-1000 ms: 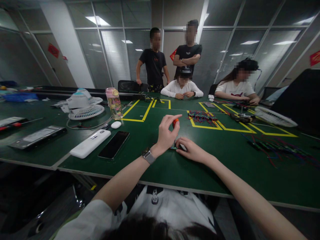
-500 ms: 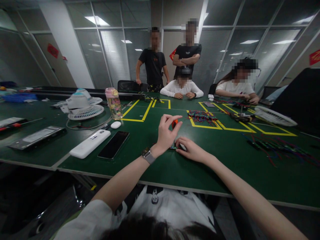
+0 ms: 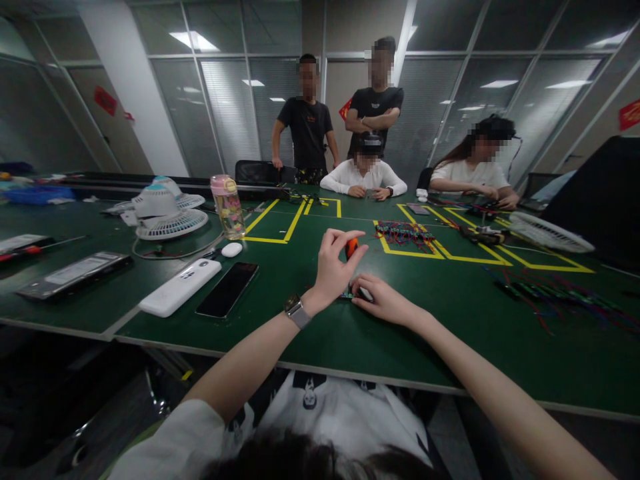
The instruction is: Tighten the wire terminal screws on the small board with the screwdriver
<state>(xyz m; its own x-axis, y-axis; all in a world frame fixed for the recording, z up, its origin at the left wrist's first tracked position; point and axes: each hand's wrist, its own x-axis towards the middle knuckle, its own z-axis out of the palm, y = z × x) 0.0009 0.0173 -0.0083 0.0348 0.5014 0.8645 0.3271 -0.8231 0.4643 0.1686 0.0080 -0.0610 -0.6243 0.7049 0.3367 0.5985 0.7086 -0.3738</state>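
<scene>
My left hand [image 3: 332, 267], with a watch on the wrist, is raised above the green table [image 3: 310, 333] and pinches the orange handle of a small screwdriver [image 3: 351, 248] that stands upright. Its tip goes down to a small dark part [image 3: 350, 293] lying on the table. My right hand [image 3: 383, 300] rests on the table with its fingers pressed on that part, holding it in place. The part is mostly hidden by both hands.
To the left lie a black phone [image 3: 228, 289], a white power bank [image 3: 181, 286], a white mouse-like object [image 3: 232, 249], a pink bottle [image 3: 227, 206] and a desk fan [image 3: 165, 212]. Bundles of coloured wires [image 3: 405, 233] lie inside yellow tape outlines. Other people sit and stand across the table.
My left hand's fingers have shifted slightly round the screwdriver handle, which now shows a little more. My right hand has stayed in place.
</scene>
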